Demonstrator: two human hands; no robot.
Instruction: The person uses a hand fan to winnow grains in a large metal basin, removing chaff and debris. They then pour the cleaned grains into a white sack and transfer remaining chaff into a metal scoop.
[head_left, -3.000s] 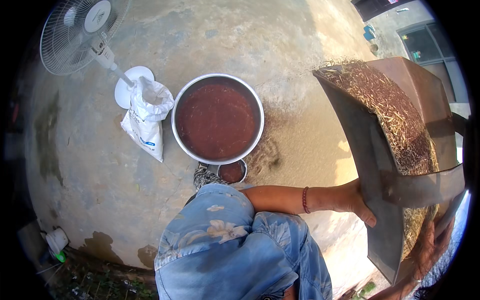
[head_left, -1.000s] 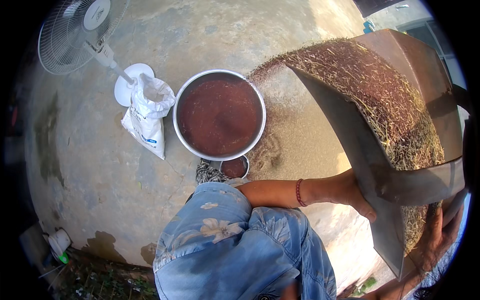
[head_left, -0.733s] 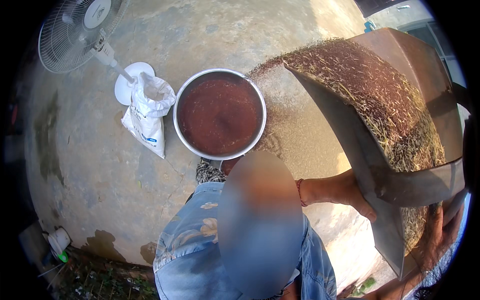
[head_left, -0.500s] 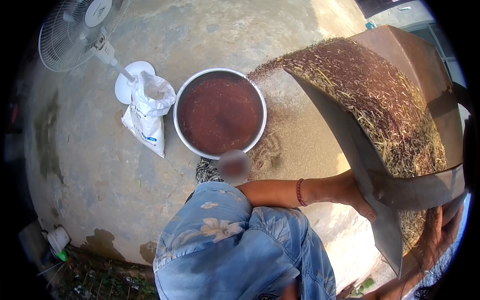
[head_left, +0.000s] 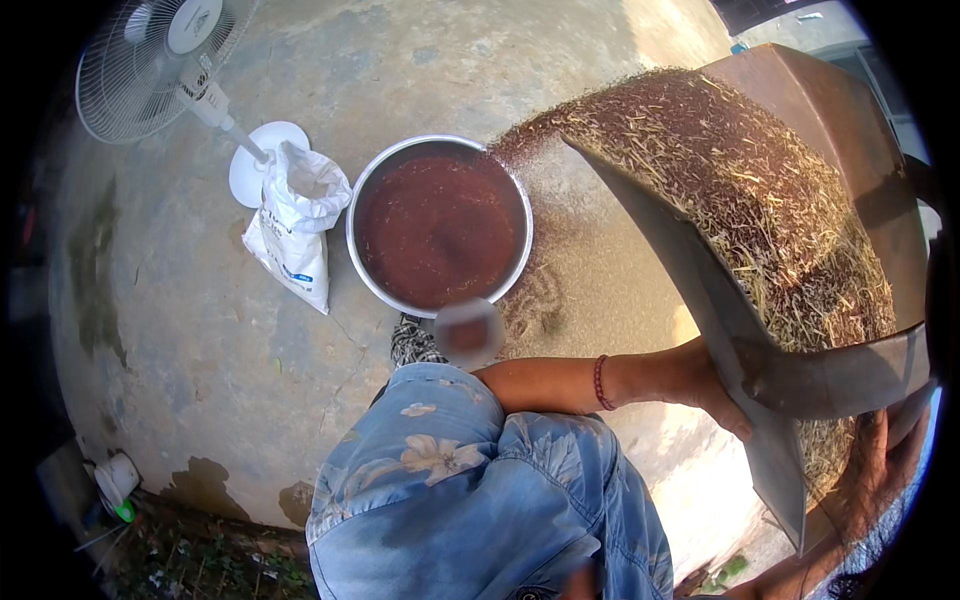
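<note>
A large metal scoop [head_left: 690, 220] with a curved band across its back is raised at the right, tilted toward the middle. It is heaped with dark red grain-like bits and yellow straw [head_left: 770, 200]. My left hand [head_left: 700, 390], a red bracelet at its wrist, grips the scoop's near side, thumb over the edge. At the scoop's back end my right hand [head_left: 875, 465] is closed around it, partly hidden. Bits spill from the scoop's front lip toward a round metal basin [head_left: 440, 308] on the ground, which holds fine dark red material [head_left: 440, 230].
A white standing fan [head_left: 165, 70] is at the upper left, an open white sack [head_left: 295, 240] beside its base. Chaff [head_left: 540, 290] lies scattered on the concrete right of the basin. Plants [head_left: 200, 570] and a white bucket [head_left: 118, 478] are at the lower left.
The heap in the scoop has shifted a little, and its spilling stream reaches slightly farther left to the basin's rim. Both hands keep their hold.
</note>
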